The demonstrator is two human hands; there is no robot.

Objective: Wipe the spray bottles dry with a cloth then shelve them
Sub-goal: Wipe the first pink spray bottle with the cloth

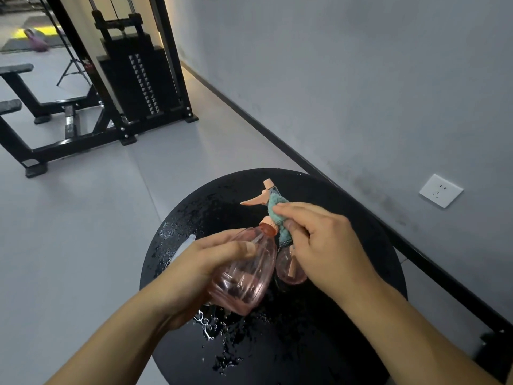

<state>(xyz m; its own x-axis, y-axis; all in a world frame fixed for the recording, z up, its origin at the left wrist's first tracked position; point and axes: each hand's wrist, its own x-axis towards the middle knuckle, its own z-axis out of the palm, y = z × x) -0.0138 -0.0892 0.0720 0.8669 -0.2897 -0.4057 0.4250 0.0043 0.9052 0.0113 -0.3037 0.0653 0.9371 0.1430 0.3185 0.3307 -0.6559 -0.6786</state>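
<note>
My left hand grips the body of a clear pink spray bottle, held tilted above a round black table. Its peach trigger head points up and away from me. My right hand pinches a teal cloth wrapped round the bottle's neck, just under the trigger. A second pink spray bottle lies on the table below my right hand, partly hidden by it. Something pale shows behind my left hand; I cannot tell what it is.
The black tabletop is wet, with droplets near its front and left. A grey wall with a white socket runs along the right. A black weight machine and bench stand on the grey floor at far left.
</note>
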